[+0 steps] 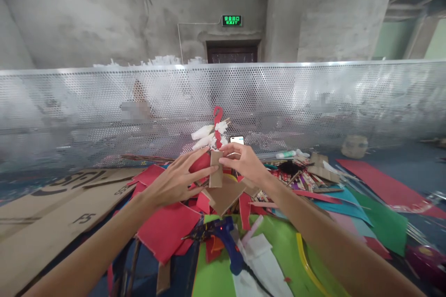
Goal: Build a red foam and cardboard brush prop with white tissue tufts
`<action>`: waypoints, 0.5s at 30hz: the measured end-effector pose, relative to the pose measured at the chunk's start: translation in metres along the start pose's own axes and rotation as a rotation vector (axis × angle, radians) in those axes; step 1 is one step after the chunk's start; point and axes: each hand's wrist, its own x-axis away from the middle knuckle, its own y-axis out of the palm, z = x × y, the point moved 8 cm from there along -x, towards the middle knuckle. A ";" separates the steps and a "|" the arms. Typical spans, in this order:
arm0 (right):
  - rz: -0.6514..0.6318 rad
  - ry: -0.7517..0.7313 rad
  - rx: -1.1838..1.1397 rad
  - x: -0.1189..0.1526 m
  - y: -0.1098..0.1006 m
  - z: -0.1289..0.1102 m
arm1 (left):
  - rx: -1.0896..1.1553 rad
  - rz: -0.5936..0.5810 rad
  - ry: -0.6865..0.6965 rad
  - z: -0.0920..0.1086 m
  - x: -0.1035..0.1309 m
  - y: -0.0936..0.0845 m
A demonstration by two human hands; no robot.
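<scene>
An upright brown cardboard strip (216, 174) stands in front of me over a wider tilted cardboard piece (226, 195). My left hand (179, 176) reaches in from the left with its fingers pressed along the strip's side and top. On the other side, my right hand (244, 162) pinches the strip's upper right edge between thumb and fingers. Just behind rises a red cut-out shape (218, 125) with white crumpled tufts (202, 137) around it. How these parts join is hidden by my hands. Below lies a blue glue gun (228, 241) with a small red light.
Red sheets (167, 232) and a large cardboard sheet (62, 213) spread to the left. A green sheet (278, 255) lies under the glue gun, with white paper (261, 260) on it. Sticks and scraps (306, 181) pile to the right. A perforated metal barrier (296, 102) stands behind.
</scene>
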 end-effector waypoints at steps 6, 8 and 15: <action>-0.037 0.026 -0.054 0.002 0.006 0.000 | -0.009 0.011 -0.008 0.000 -0.001 -0.002; -0.025 0.046 -0.110 0.003 0.007 0.002 | 0.004 0.017 -0.015 -0.001 -0.001 -0.003; 0.014 0.093 -0.180 0.004 0.010 0.006 | 0.033 0.000 -0.001 -0.003 0.001 -0.003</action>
